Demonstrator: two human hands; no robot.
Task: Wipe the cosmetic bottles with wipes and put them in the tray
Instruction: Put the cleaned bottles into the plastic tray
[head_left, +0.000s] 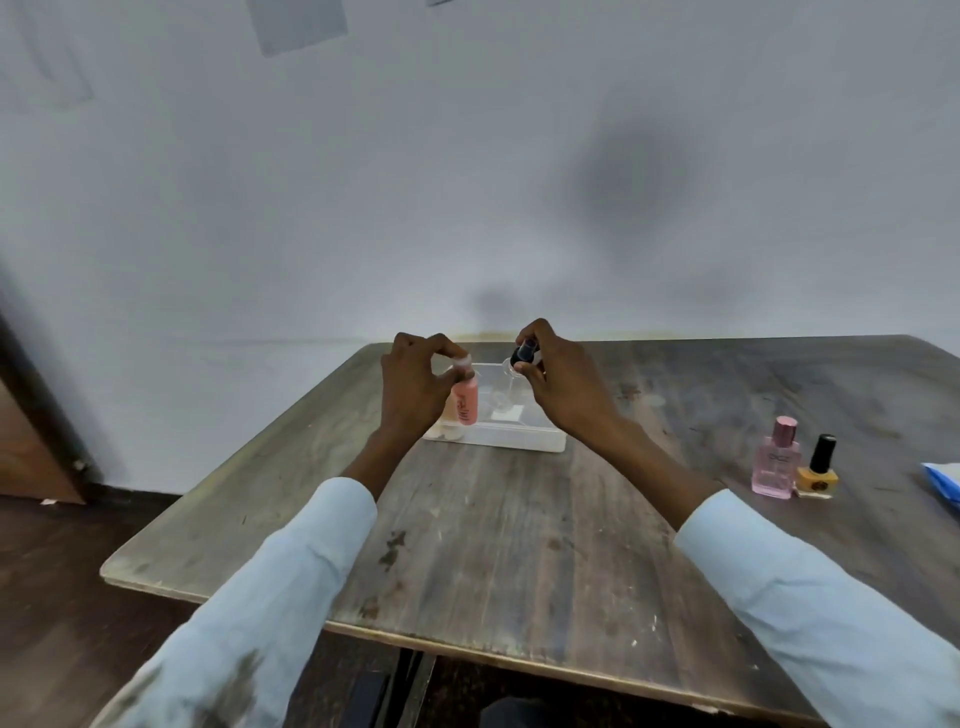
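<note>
Clear bottle barely visible, rt hand hides cap

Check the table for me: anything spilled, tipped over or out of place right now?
Nothing stands out. The left hand holds the pink bottle upright over the clear tray; the right hand holds a dark-capped bottle there too. The perfume bottle and yellow nail polish stand upright on the table. No spill shows.

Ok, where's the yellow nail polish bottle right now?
In the head view, the yellow nail polish bottle stands on the table's right side, beside the pink perfume bottle.
</note>
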